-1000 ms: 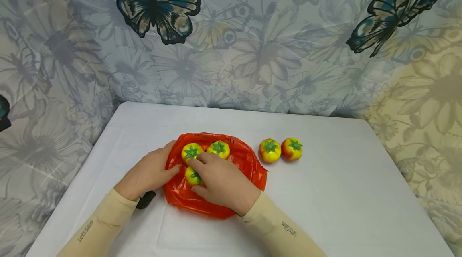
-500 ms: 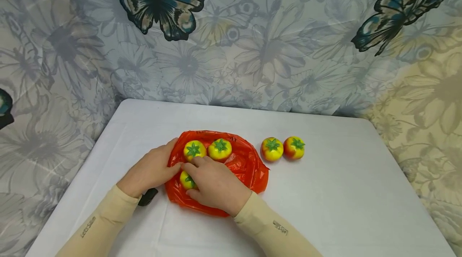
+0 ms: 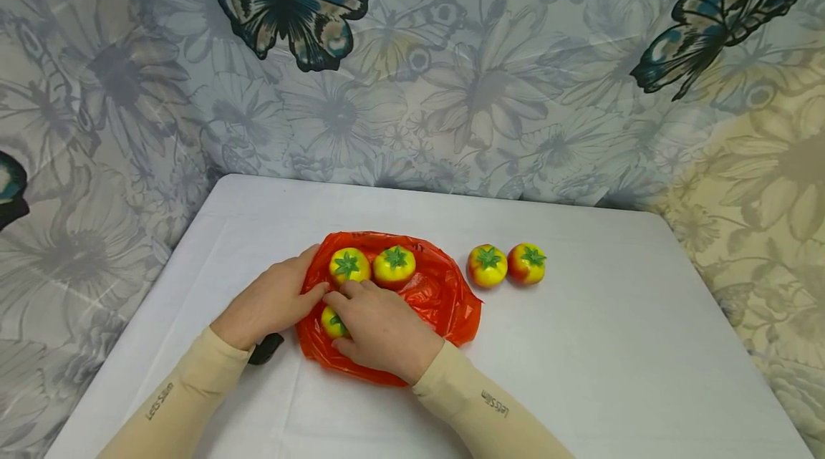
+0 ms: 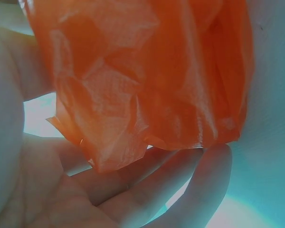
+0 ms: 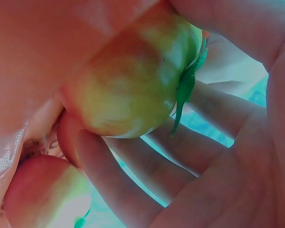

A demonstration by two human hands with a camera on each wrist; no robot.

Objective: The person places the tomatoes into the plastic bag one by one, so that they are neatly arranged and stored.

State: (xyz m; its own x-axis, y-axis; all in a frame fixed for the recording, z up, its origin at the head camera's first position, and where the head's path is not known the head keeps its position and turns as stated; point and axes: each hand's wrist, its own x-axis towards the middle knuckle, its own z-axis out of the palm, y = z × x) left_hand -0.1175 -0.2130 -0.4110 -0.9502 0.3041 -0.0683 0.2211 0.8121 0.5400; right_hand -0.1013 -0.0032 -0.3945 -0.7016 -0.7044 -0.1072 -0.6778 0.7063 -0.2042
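A red plastic bag point(image 3: 445, 305) lies spread open on the table, its rim raised around several yellow-red tomatoes with green star-shaped tops. At the bag's left edge my left hand point(image 3: 267, 305) holds the rim, thumb on the inner side. Its fingers point(image 4: 213, 171) curl behind the orange-looking plastic in the left wrist view. My right hand point(image 3: 387, 330) reaches into the bag and grips the front tomato point(image 3: 334, 323), partly covered by the fingers. Behind that hand sit a left tomato point(image 3: 349, 266) and a right tomato point(image 3: 394, 267) in the bag.
Outside the bag, to its right, two more tomatoes stand side by side: a nearer one point(image 3: 487, 266) and a redder one point(image 3: 526, 263). The white table point(image 3: 612, 359) ends at a butterfly-patterned backdrop point(image 3: 451, 101). A black object point(image 3: 266, 349) shows beneath the left wrist.
My right hand has shifted left and slightly nearer inside the bag, bringing the gripped tomato along. The left hand keeps its place on the rim. The head view has tilted slightly.
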